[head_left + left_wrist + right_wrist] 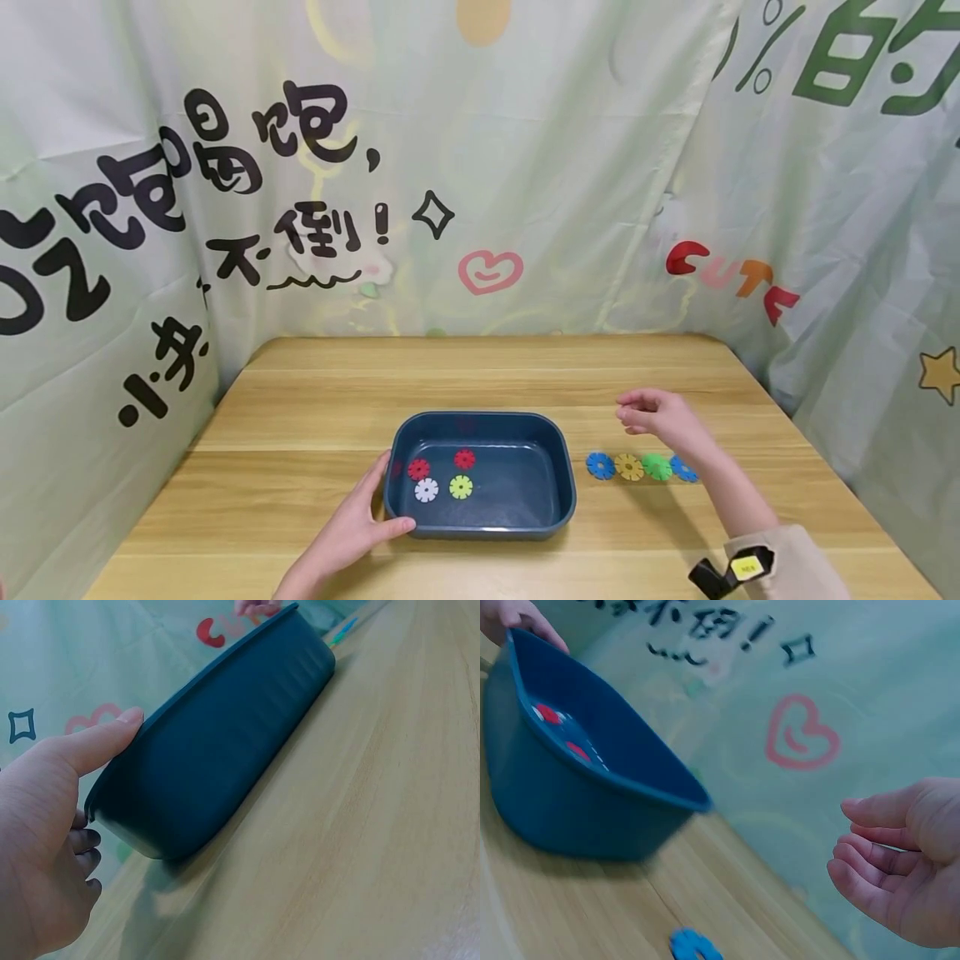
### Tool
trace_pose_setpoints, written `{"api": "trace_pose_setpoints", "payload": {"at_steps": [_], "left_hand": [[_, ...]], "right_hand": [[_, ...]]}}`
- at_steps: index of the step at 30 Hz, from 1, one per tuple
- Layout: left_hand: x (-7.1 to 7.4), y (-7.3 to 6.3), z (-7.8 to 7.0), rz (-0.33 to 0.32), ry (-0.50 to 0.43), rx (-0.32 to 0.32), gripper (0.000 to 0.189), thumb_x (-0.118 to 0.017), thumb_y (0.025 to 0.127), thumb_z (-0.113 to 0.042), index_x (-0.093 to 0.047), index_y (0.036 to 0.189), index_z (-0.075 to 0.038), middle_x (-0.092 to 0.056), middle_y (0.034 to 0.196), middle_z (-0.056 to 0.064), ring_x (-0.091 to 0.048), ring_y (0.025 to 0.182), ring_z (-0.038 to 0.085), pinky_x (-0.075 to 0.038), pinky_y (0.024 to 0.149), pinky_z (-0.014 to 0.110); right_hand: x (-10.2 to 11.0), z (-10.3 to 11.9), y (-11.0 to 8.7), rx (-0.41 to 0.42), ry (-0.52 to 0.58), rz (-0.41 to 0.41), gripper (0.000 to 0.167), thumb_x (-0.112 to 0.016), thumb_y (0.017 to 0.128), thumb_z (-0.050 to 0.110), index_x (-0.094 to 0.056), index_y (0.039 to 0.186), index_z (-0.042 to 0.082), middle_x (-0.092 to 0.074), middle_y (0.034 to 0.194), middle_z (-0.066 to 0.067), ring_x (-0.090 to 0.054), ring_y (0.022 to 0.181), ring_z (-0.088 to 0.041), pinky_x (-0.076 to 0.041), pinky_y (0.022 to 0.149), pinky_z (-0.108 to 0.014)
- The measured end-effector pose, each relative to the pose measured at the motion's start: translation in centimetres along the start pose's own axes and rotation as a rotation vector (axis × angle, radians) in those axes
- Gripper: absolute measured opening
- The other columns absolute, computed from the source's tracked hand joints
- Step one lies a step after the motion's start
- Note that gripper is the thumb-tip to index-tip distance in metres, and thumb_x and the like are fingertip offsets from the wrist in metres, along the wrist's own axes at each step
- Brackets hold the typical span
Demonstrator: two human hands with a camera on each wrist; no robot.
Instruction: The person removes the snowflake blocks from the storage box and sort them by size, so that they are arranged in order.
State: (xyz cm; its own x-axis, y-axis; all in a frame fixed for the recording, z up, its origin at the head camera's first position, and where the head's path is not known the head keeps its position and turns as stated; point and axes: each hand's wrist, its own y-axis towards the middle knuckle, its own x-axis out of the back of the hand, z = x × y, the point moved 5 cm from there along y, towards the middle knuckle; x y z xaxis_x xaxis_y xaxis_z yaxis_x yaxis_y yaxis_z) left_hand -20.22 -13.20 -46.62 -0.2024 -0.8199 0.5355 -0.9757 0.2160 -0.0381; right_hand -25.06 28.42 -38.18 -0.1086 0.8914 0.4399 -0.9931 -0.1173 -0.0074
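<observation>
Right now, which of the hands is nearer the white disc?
Left. The left hand grips the tray near the white disc inside; the right hand hovers beyond the tray's opposite end.

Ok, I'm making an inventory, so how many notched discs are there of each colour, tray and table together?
Red discs, in the tray: 2
White disc, in the tray: 1
Lime disc, in the tray: 1
Blue discs, on the table: 2
Yellow disc, on the table: 1
Green disc, on the table: 1
Total: 8

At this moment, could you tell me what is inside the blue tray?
Inside the tray are two red discs, one white disc and one yellow-green disc. The left hand covers part of the tray's edge. Anything under the tray is hidden.
</observation>
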Motion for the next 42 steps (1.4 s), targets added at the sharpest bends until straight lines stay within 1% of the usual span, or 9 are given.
{"api": "trace_pose_setpoints", "payload": {"at_steps": [5,8,16,19,22,27,30,35,42], "left_hand": [[0.1,0.0,0.0,-0.008,0.006,-0.008,0.099,-0.079,0.071,-0.037,-0.022,0.147,-0.007,-0.024,0.148,0.021,-0.021,0.134,0.043,-0.020,0.102,0.064],[0.1,0.0,0.0,-0.011,0.008,-0.011,0.099,-0.079,0.071,-0.037,-0.023,0.147,-0.006,-0.025,0.148,0.022,-0.022,0.134,0.043,-0.020,0.102,0.064],[0.1,-0.1,-0.1,-0.013,0.017,-0.014,0.099,-0.079,0.071,-0.037,-0.024,0.147,-0.007,-0.026,0.148,0.022,-0.023,0.133,0.043,-0.021,0.101,0.064],[0.1,-0.1,-0.1,-0.014,0.016,-0.013,0.100,-0.079,0.070,-0.037,-0.024,0.147,-0.007,-0.025,0.148,0.022,-0.023,0.133,0.043,-0.021,0.101,0.064],[0.1,-0.1,-0.1,-0.011,0.013,-0.010,0.100,-0.079,0.071,-0.037,-0.023,0.147,-0.007,-0.025,0.148,0.022,-0.022,0.133,0.043,-0.020,0.101,0.064],[0.2,-0.1,-0.1,-0.010,0.016,-0.005,0.099,-0.079,0.071,-0.038,-0.023,0.147,-0.007,-0.025,0.148,0.022,-0.023,0.133,0.043,-0.021,0.101,0.064],[0.2,-0.1,-0.1,-0.005,0.021,-0.002,0.100,-0.079,0.071,-0.039,-0.023,0.147,-0.007,-0.025,0.148,0.022,-0.023,0.133,0.044,-0.021,0.101,0.064],[0.1,-0.1,-0.1,0.001,0.013,-0.001,0.099,-0.078,0.071,-0.039,-0.022,0.147,-0.007,-0.025,0.148,0.022,-0.022,0.133,0.044,-0.020,0.101,0.064],[0.1,-0.1,-0.1,-0.005,0.016,-0.006,0.099,-0.078,0.072,-0.038,-0.023,0.147,-0.007,-0.025,0.148,0.022,-0.023,0.133,0.044,-0.021,0.101,0.064]], "right_hand": [[-3.0,1.8,0.9,0.044,0.061,0.082,0.034,-0.061,0.089,0.006,-0.052,0.113,-0.015,-0.061,0.095,-0.016,-0.061,0.082,-0.019,-0.052,0.078,-0.042],[-5.0,2.5,1.4,0.064,0.073,0.127,0.033,-0.061,0.088,0.004,-0.052,0.113,-0.015,-0.062,0.093,-0.015,-0.061,0.082,-0.019,-0.053,0.077,-0.043],[-10.5,3.8,2.4,0.134,0.057,0.252,0.035,-0.066,0.085,0.006,-0.055,0.111,-0.015,-0.062,0.088,-0.011,-0.061,0.083,-0.037,-0.054,0.073,-0.042],[-12.6,4.2,2.6,0.135,0.051,0.291,0.033,-0.066,0.085,0.006,-0.056,0.110,-0.013,-0.062,0.086,-0.009,-0.062,0.083,-0.036,-0.055,0.072,-0.039],[-14.5,4.4,2.9,0.121,0.036,0.327,0.032,-0.067,0.084,0.007,-0.058,0.109,-0.011,-0.062,0.086,-0.006,-0.062,0.083,-0.032,-0.055,0.072,-0.035],[-17.5,4.4,3.4,0.115,-0.002,0.377,0.030,-0.069,0.082,0.008,-0.061,0.106,-0.009,-0.063,0.084,-0.004,-0.063,0.076,-0.025,-0.055,0.069,-0.033],[-18.7,4.2,3.5,0.107,-0.031,0.396,0.028,-0.070,0.081,0.007,-0.062,0.104,-0.007,-0.063,0.082,-0.004,-0.062,0.071,-0.020,-0.054,0.066,-0.031],[-20.2,3.8,3.6,0.075,-0.064,0.410,0.024,-0.071,0.079,0.004,-0.064,0.100,-0.005,-0.061,0.077,-0.003,-0.056,0.066,-0.013,-0.051,0.062,-0.026],[-21.5,3.2,3.5,0.061,-0.144,0.427,0.023,-0.073,0.077,0.004,-0.065,0.098,-0.002,-0.056,0.072,0.000,-0.050,0.059,-0.011,-0.043,0.053,-0.022]]}}
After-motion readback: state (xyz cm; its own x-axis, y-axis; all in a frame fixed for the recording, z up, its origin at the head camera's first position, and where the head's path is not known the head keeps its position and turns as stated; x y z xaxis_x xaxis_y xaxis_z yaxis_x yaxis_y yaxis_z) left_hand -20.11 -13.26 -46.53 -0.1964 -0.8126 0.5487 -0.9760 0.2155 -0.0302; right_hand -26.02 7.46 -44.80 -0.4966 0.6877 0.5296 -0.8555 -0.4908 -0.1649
